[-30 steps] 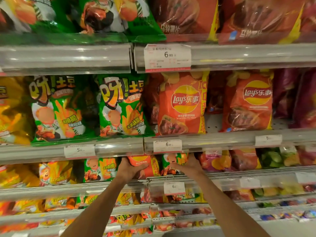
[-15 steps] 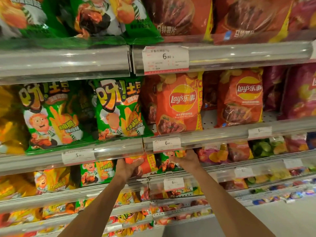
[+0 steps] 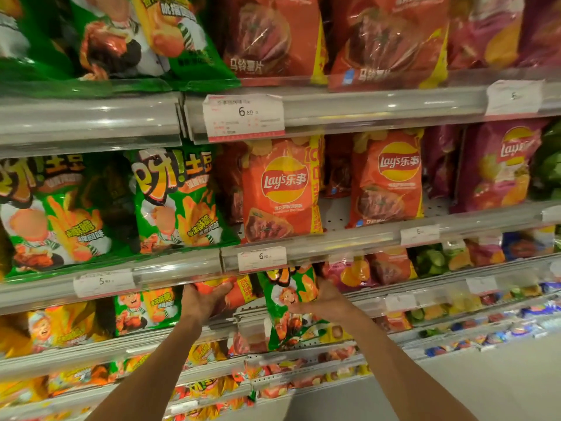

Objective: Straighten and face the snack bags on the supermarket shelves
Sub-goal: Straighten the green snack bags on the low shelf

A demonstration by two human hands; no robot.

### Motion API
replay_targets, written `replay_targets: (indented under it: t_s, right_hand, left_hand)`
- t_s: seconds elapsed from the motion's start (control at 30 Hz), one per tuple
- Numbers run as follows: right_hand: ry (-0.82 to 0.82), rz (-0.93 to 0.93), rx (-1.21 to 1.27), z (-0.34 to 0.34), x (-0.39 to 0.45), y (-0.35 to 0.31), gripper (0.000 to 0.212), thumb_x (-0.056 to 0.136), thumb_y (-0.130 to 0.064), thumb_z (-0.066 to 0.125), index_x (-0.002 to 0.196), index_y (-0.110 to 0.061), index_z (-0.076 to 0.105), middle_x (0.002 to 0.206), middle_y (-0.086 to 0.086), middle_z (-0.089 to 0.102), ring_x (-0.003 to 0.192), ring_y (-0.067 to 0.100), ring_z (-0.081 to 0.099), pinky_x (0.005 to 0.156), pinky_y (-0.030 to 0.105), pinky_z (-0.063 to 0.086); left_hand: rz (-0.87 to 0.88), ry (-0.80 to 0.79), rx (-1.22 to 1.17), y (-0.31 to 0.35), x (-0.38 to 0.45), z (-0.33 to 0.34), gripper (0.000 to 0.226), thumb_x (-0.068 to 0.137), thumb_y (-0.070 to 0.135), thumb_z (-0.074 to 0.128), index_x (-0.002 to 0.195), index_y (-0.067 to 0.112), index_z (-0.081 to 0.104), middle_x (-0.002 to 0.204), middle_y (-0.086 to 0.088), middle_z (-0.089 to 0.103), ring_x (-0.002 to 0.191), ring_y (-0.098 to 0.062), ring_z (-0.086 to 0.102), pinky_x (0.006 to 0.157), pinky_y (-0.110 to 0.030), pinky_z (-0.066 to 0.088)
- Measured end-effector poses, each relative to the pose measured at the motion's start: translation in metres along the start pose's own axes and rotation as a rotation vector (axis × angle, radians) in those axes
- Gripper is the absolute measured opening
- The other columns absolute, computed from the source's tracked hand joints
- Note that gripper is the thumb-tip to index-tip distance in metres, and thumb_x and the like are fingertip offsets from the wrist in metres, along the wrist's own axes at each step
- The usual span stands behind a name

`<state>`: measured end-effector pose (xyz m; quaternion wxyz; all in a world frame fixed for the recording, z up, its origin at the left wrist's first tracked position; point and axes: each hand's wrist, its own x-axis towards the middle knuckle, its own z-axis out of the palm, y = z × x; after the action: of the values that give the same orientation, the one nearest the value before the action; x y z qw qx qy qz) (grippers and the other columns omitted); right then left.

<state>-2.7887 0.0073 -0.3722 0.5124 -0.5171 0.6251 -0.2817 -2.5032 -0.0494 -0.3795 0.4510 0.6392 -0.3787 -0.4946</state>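
Under the third shelf rail [image 3: 170,270] | left hand [image 3: 204,300] fingers clasp orange bag [image 3: 239,294] | right hand [image 3: 326,299] fingers clasp green bag [image 3: 291,302]

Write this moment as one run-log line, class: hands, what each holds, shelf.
left hand: grips orange bag | right hand: holds green bag, pulled partly off shelf rail | facing: unfinished

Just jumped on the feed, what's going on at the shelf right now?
A person is facing snack bags on the third shelf down. The left hand grips an orange bag that sits under the shelf edge. The right hand holds a green bag by its side; it hangs out past the front of its shelf. The Lay's bags on the shelf above stand upright, facing out.
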Motion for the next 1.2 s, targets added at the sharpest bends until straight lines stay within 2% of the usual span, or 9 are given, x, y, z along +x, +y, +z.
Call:
replay_targets:
  t_s: [0.17,0.27,0.37,0.47,0.67,0.77,0.9,1.03,1.2]
  right_hand:
    - [-0.070,-0.085,0.079,-0.018,-0.027,0.023,0.071,0.073,-0.011,0.091,0.130,-0.033,0.055,0.124,-0.013,0.072,0.120,0.006,0.065,0.101,0.026,0.052]
    - [-0.025,-0.096,0.104,-0.037,-0.041,0.045,0.077,0.069,-0.013,0.093,0.133,-0.031,0.053,0.129,-0.008,0.070,0.123,0.011,0.064,0.107,0.037,0.049]
    - [0.033,-0.079,0.106,-0.060,-0.054,0.062,0.071,0.069,-0.013,0.093,0.127,-0.032,0.055,0.122,-0.010,0.073,0.117,0.007,0.067,0.105,0.038,0.052]
    - [0.115,-0.078,0.110,-0.081,-0.066,0.077,0.063,0.073,-0.003,0.089,0.121,-0.029,0.057,0.111,-0.018,0.076,0.106,0.000,0.070,0.091,0.025,0.058]
    - [0.253,0.017,0.077,-0.103,-0.080,0.098,0.074,0.067,-0.019,0.095,0.128,-0.022,0.054,0.110,-0.012,0.073,0.096,-0.010,0.066,0.074,0.011,0.053]
    - [0.266,0.041,0.055,-0.103,-0.082,0.105,0.077,0.064,-0.027,0.095,0.128,-0.024,0.053,0.111,-0.010,0.074,0.103,0.002,0.068,0.091,0.028,0.058]
    - [0.266,0.039,0.028,-0.092,-0.086,0.105,0.078,0.062,-0.038,0.093,0.129,-0.030,0.053,0.110,-0.015,0.073,0.103,-0.001,0.067,0.090,0.025,0.057]
    - [0.297,0.034,0.122,-0.066,-0.092,0.097,0.083,0.056,-0.035,0.093,0.129,-0.026,0.055,0.114,-0.011,0.074,0.109,0.009,0.069,0.098,0.044,0.056]
    - [0.302,-0.004,0.141,-0.036,-0.099,0.085,0.077,0.054,-0.039,0.091,0.122,-0.031,0.057,0.110,-0.013,0.076,0.105,0.005,0.071,0.096,0.045,0.058]
  left_hand:
    - [0.009,-0.016,0.003,0.005,-0.013,0.035,0.062,0.071,0.013,0.088,0.125,0.005,0.058,0.115,-0.010,0.068,0.106,-0.030,0.065,0.095,-0.046,0.053]
    - [0.057,-0.067,-0.003,0.009,-0.023,0.065,0.051,0.073,0.004,0.085,0.117,0.006,0.061,0.099,-0.008,0.071,0.079,-0.022,0.066,0.062,-0.026,0.054]
    - [0.048,-0.134,-0.007,0.008,-0.031,0.091,0.037,0.075,0.004,0.084,0.104,0.001,0.063,0.067,-0.004,0.073,0.047,-0.018,0.064,0.041,-0.025,0.050]
    - [0.020,-0.146,-0.031,0.007,-0.034,0.109,0.039,0.071,-0.002,0.085,0.095,0.016,0.060,0.076,-0.003,0.071,0.054,-0.016,0.069,0.046,-0.032,0.057]
    - [-0.104,-0.230,-0.067,0.005,-0.028,0.139,0.040,0.072,-0.025,0.069,0.080,0.010,0.054,0.071,-0.007,0.069,0.050,-0.016,0.067,0.038,-0.031,0.052]
    - [-0.085,-0.249,-0.024,0.001,-0.026,0.139,0.036,0.073,-0.026,0.069,0.088,0.005,0.058,0.081,-0.012,0.066,0.049,-0.016,0.067,0.037,-0.030,0.052]
    - [-0.024,-0.269,0.064,-0.004,-0.024,0.128,0.047,0.073,-0.019,0.075,0.112,-0.002,0.055,0.095,-0.017,0.066,0.071,-0.029,0.065,0.043,-0.028,0.056]
    - [0.005,-0.300,0.086,-0.005,-0.021,0.126,0.046,0.072,-0.016,0.077,0.112,-0.004,0.057,0.101,-0.025,0.065,0.074,-0.035,0.063,0.045,-0.029,0.057]
    - [-0.035,-0.280,0.063,-0.008,-0.019,0.120,0.051,0.072,-0.013,0.080,0.116,-0.005,0.056,0.107,-0.028,0.064,0.079,-0.036,0.062,0.043,-0.028,0.055]
